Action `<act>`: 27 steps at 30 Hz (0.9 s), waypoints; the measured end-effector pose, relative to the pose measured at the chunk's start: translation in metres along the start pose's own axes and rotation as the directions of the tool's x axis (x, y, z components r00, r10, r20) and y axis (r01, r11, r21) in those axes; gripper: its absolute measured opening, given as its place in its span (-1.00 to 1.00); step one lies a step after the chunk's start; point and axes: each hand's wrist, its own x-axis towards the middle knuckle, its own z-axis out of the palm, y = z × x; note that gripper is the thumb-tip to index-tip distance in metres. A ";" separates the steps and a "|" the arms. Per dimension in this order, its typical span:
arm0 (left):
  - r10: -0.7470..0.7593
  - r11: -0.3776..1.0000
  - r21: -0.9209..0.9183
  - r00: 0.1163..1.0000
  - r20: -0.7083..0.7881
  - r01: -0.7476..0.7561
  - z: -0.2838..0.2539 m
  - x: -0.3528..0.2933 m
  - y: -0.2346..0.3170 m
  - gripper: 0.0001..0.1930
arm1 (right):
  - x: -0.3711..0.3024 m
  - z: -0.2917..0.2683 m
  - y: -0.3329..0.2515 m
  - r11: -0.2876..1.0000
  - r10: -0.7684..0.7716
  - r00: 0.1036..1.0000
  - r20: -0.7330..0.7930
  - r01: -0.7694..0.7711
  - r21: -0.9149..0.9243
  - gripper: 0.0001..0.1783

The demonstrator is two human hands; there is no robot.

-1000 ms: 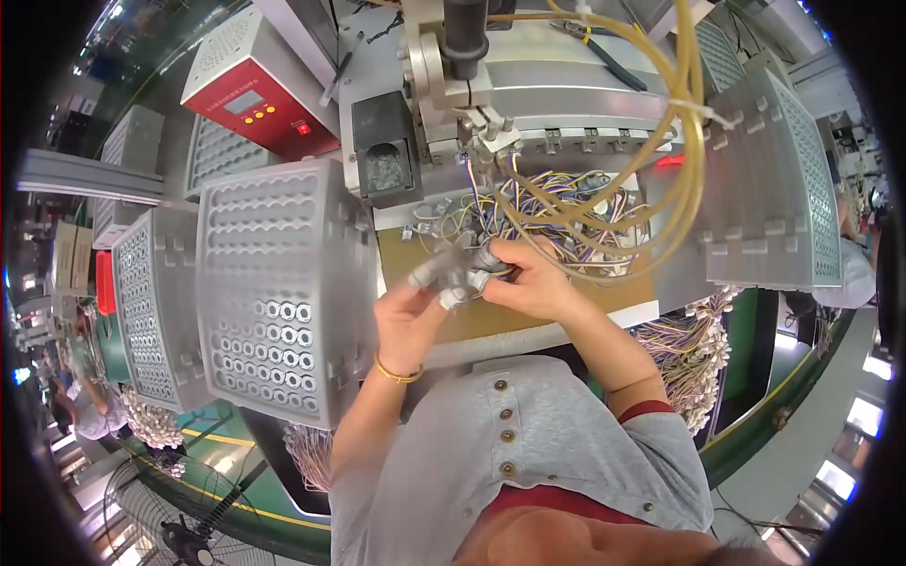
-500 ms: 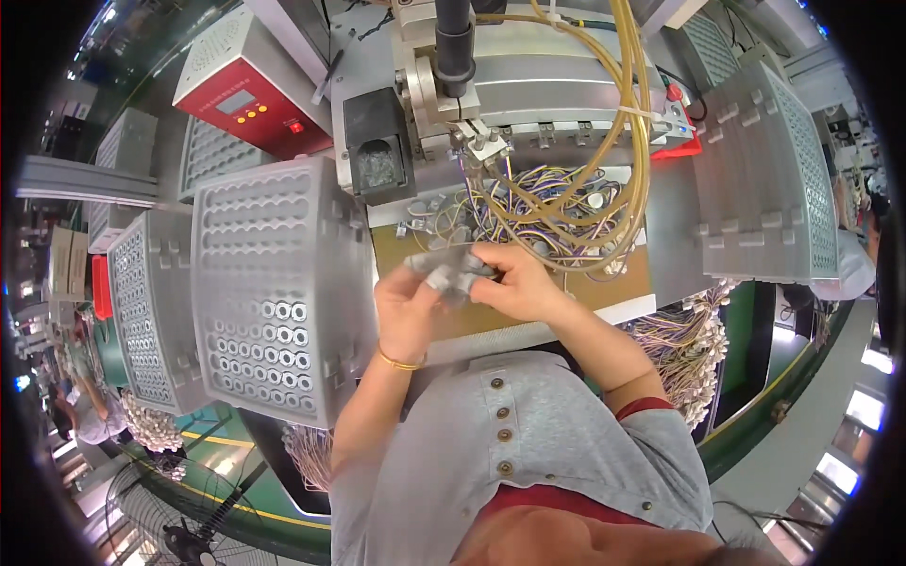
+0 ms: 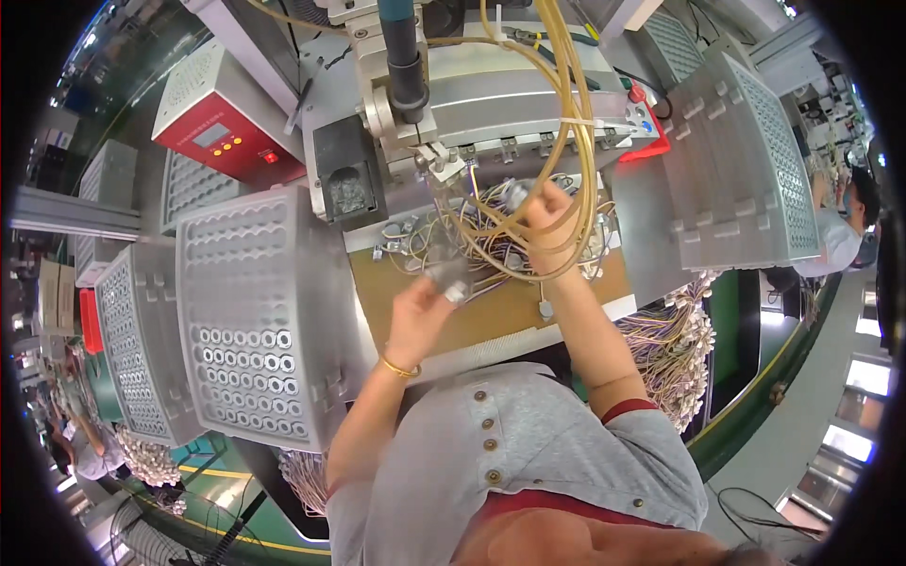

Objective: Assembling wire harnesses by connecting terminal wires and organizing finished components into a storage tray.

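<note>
My left hand point(image 3: 423, 309), a yellow band on its wrist, is at the near left edge of a tangled pile of wires point(image 3: 495, 250). Grey covers are on its fingertips; thumb and fingers come together, and motion blur smears whatever lies between them. My right hand point(image 3: 550, 219) reaches into the far right part of the pile, partly behind yellowish hoses point(image 3: 578, 151). Its fingers bend down among the wires by a round grey shape; what they touch is hidden. The pile, purple, yellow and white with small connectors, lies on a brown board point(image 3: 387, 304).
A machine head point(image 3: 444, 162) hangs over the pile, beside a black bin point(image 3: 349, 189). To the left are a red-fronted control box point(image 3: 223, 140) and stacked grey trays point(image 3: 247, 311) of metal rings; more trays point(image 3: 731, 179) stand right. Wire bundles point(image 3: 675, 344) hang below the bench's right edge.
My hands were together in front of the pile. The right hand has moved away and up into the wires; the left is slightly lower and more to the right. The whole view has shifted slightly.
</note>
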 end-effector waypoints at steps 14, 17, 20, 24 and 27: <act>0.244 0.889 0.451 0.914 -0.325 -0.077 -0.083 -0.042 0.002 -0.75 | 0.031 0.028 -0.002 0.941 0.090 0.969 -0.228 -0.008 0.338 -0.85; 0.337 0.614 0.787 0.920 -0.201 -0.053 -0.087 -0.064 0.008 -0.71 | 0.035 0.013 0.001 0.973 0.092 0.984 -0.150 -0.057 0.224 -0.81; 0.387 0.151 0.986 0.922 0.011 -0.074 -0.086 -0.078 -0.002 -0.66 | 0.028 -0.014 0.001 0.964 -0.054 0.991 -0.119 0.021 -0.264 -0.80; 0.437 -0.064 0.991 0.889 0.135 -0.119 -0.097 -0.086 -0.021 -0.68 | -0.011 -0.027 0.003 0.797 -0.349 0.936 -0.042 0.273 -0.540 -0.83; 0.499 -0.061 0.991 0.857 0.131 -0.116 -0.095 -0.079 -0.009 -0.66 | -0.045 0.007 0.001 0.627 -0.406 0.785 0.468 0.611 -0.483 -0.90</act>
